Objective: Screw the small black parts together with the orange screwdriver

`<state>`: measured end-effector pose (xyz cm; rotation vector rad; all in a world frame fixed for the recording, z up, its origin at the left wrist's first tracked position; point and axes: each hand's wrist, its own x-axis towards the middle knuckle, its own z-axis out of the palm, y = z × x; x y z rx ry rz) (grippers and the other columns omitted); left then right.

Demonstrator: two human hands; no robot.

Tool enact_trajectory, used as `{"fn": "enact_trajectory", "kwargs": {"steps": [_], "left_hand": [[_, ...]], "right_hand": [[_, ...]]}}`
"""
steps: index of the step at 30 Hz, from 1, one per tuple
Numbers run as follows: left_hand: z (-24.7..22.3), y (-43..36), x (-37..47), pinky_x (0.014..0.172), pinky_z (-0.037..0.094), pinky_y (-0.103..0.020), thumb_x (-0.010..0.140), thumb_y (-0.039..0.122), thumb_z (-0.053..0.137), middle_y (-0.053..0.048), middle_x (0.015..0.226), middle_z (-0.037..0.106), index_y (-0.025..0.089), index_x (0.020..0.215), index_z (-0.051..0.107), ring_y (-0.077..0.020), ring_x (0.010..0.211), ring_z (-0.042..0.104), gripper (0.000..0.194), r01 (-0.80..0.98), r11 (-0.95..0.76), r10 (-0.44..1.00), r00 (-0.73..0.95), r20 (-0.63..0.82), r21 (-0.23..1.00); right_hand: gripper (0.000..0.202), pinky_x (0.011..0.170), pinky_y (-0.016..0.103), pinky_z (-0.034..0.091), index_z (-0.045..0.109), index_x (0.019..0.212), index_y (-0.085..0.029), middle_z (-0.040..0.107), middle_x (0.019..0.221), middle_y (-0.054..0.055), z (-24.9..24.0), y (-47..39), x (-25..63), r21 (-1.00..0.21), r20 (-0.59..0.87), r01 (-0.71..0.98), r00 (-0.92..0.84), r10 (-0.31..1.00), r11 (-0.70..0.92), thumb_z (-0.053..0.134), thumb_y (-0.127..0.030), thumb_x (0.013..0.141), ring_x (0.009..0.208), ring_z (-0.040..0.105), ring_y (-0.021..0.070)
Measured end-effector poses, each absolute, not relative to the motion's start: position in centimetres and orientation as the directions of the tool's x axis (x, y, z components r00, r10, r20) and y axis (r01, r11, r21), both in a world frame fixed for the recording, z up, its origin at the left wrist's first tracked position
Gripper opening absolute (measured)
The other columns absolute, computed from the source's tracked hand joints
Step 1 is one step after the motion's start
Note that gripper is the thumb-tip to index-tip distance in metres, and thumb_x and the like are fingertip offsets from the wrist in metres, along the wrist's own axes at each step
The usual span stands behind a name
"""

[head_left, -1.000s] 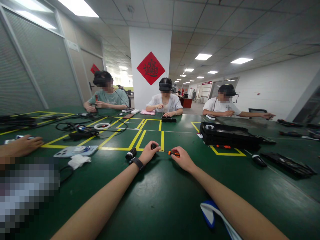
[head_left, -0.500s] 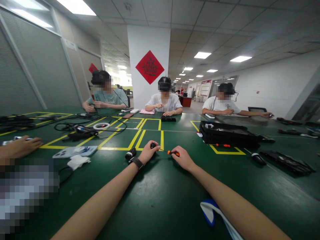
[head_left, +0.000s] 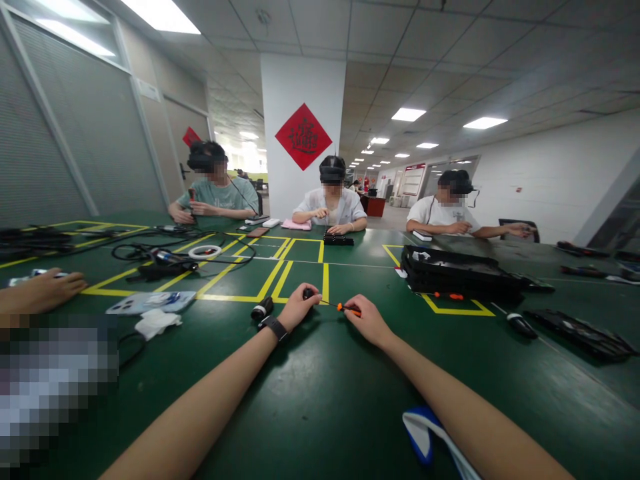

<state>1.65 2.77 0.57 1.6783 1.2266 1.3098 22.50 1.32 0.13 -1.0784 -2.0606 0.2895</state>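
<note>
The screwdriver (head_left: 342,307), between five and six o'clock from mid-view, stays as it was half a second ago: orange-and-black handle, thin shaft pointing toward nine o'clock. My right hand (head_left: 367,320) grasps the handle; my left hand (head_left: 297,308) grips a small black piece (head_left: 308,293) near the tip, contact unclear. Out at three o'clock, a co-worker's outstretched hand (head_left: 521,230) has drawn in.
</note>
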Motion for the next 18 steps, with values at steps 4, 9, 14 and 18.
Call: {"fn": "enact_trajectory", "kwargs": {"steps": [4, 9, 14, 18], "left_hand": [[0.54, 2.88, 1.60, 0.064, 0.042, -0.026, 0.067, 0.036, 0.057, 0.000, 0.072, 0.058, 0.017, 0.083, 0.055, -0.0137, 0.068, 0.054, 0.025, 0.278, -0.359, 0.931, 0.039, 0.363, 0.891], [0.51, 2.91, 1.57, 0.066, 0.042, -0.027, 0.067, 0.036, 0.057, 0.000, 0.072, 0.058, 0.017, 0.082, 0.055, -0.0140, 0.069, 0.054, 0.024, 0.284, -0.360, 0.930, 0.032, 0.366, 0.889], [0.16, 3.16, 1.48, 0.067, 0.042, -0.027, 0.067, 0.037, 0.057, 0.000, 0.072, 0.058, 0.018, 0.083, 0.055, -0.0134, 0.068, 0.054, 0.025, 0.291, -0.392, 0.917, 0.055, 0.394, 0.873], [0.04, 3.26, 1.45, 0.068, 0.042, -0.027, 0.068, 0.037, 0.056, 0.000, 0.073, 0.058, 0.018, 0.083, 0.054, -0.0133, 0.069, 0.054, 0.025, 0.291, -0.402, 0.913, 0.062, 0.402, 0.868]], "right_hand": [[0.014, 0.073, 0.027, 0.040, 0.056, 0.087, -0.017, 0.054, 0.086, 0.003, 0.13, 1.22, 22.41, -0.531, 0.538, 0.591, -0.318, 0.781, 0.607, 0.055, -0.022, 0.074, 0.079, 0.050, 0.0133], [0.012, 0.075, 0.028, 0.040, 0.058, 0.081, -0.016, 0.054, 0.083, 0.003, 0.28, 1.05, 22.29, -0.518, 0.535, 0.591, -0.340, 0.773, 0.618, 0.048, -0.022, 0.079, 0.079, 0.050, 0.0137], [0.013, 0.075, 0.028, 0.040, 0.055, 0.086, -0.017, 0.054, 0.086, 0.003, 0.28, 0.97, 22.30, -0.513, 0.546, 0.593, -0.333, 0.769, 0.621, 0.055, -0.022, 0.074, 0.080, 0.050, 0.0140], [0.013, 0.075, 0.028, 0.040, 0.057, 0.083, -0.016, 0.054, 0.084, 0.004, 0.28, 0.97, 22.34, -0.516, 0.522, 0.604, -0.340, 0.782, 0.607, 0.047, -0.023, 0.080, 0.081, 0.049, 0.0140]]}}
